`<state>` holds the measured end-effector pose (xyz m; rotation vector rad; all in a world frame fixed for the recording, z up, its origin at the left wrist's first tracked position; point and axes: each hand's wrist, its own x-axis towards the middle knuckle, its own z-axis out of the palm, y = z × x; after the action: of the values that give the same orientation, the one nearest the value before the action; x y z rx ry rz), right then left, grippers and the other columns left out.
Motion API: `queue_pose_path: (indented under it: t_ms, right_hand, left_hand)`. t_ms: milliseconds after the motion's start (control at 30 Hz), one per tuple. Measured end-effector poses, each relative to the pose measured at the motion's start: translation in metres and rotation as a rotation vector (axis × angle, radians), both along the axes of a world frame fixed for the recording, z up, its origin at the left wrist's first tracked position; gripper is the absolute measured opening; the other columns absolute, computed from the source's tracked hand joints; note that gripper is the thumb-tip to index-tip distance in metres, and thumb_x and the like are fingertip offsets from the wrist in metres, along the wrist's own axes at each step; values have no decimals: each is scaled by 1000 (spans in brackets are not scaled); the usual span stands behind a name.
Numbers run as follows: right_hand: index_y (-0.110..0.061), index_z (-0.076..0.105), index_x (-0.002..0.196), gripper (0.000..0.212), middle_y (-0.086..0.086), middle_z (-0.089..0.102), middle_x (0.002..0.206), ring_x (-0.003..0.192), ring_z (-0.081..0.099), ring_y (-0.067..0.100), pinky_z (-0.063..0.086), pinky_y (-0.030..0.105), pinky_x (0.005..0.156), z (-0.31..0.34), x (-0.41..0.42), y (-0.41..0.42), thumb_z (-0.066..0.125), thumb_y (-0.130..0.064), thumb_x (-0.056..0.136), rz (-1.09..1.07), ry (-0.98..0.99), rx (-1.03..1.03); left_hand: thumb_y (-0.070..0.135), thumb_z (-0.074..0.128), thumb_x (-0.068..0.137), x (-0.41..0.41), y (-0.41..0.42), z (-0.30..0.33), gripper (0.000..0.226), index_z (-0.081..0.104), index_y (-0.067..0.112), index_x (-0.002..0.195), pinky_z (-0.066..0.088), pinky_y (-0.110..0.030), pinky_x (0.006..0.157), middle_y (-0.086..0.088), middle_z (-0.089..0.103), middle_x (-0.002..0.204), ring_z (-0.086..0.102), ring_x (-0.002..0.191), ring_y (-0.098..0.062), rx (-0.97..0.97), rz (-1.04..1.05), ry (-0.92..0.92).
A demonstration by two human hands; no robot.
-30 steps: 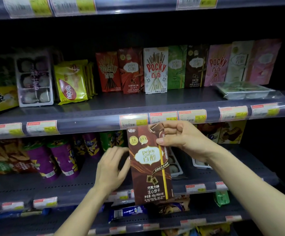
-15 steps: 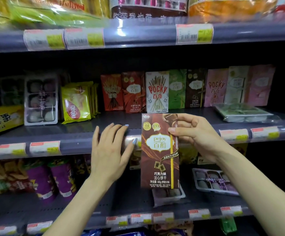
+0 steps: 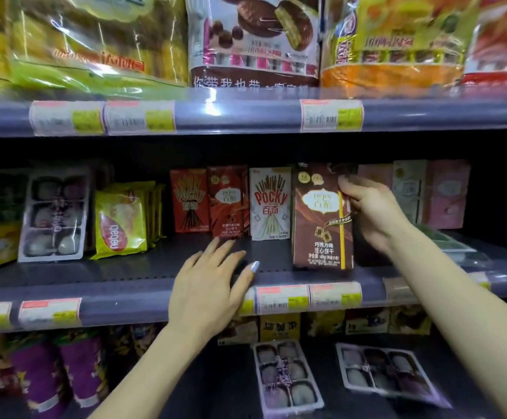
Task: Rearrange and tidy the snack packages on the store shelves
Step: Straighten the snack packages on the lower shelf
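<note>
- Head view: the brown Pejoy box (image 3: 323, 217), a second ago held in front of the shelf edge lower in frame, now stands at centre-right of the middle shelf (image 3: 125, 269), just right of the white Pocky box (image 3: 270, 204).
- Placement looks nearly done.
- The right hand (image 3: 370, 211) pinches the box's upper right edge.
- The left hand (image 3: 209, 285) lies flat, fingers straight, on the shelf front.
- The box's long axis is vertical, its printed face toward the camera.

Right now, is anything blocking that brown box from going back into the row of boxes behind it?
Nothing visible blocks it. The right hand holds the brown box upright on the shelf, in front of the row. What lies directly behind the box is hidden. The left hand rests at the shelf edge, off to the side.
</note>
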<state>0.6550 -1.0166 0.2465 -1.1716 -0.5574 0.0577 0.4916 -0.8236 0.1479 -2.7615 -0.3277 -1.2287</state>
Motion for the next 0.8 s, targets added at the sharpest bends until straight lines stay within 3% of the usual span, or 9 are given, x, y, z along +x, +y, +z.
queue_pose_path:
  t_ms: [200,300,367,500,700,800]
  right_hand:
    - [-16,63,96,14,-1,73,74,65,70,14,57,36,70,12,57,1,57,-4,92,-164,32,-48]
    - [-13,63,115,23,12,68,107,97,65,28,52,51,90,18,80,-7,58,-10,92,-294,-111,-325]
    - [-15,60,119,25,13,63,115,101,60,28,51,45,88,20,86,-11,58,-14,93,-317,-198,-408]
    - [-13,51,133,38,13,58,127,107,58,27,49,19,66,22,95,-13,56,-17,96,-348,-283,-517]
    - [-10,48,137,40,16,53,137,119,54,33,47,44,97,23,113,-23,53,-16,98,-389,-262,-557]
    - [-8,52,132,36,18,55,135,119,54,35,45,54,100,21,123,-31,53,-14,97,-373,-258,-558]
  left_hand:
    - [51,31,93,-1,-4,1,54,74,22,104,49,-36,93,-3,66,124,56,125,-22,-21,10,-5]
    - [51,32,92,1,-5,1,52,75,24,103,49,-35,93,-3,67,123,56,124,-22,-15,19,-8]
    - [51,32,92,2,-4,0,52,75,24,102,49,-35,92,-2,67,123,57,123,-21,-10,21,-17]
    - [52,32,91,3,-2,-3,51,75,26,100,50,-36,91,-2,67,122,57,123,-21,-4,28,-26]
    - [52,34,90,5,-1,-5,48,75,27,98,51,-35,88,1,68,121,57,122,-20,0,41,-43]
    - [52,34,90,6,0,-6,46,74,31,99,50,-34,88,3,67,122,56,124,-18,-9,44,-37]
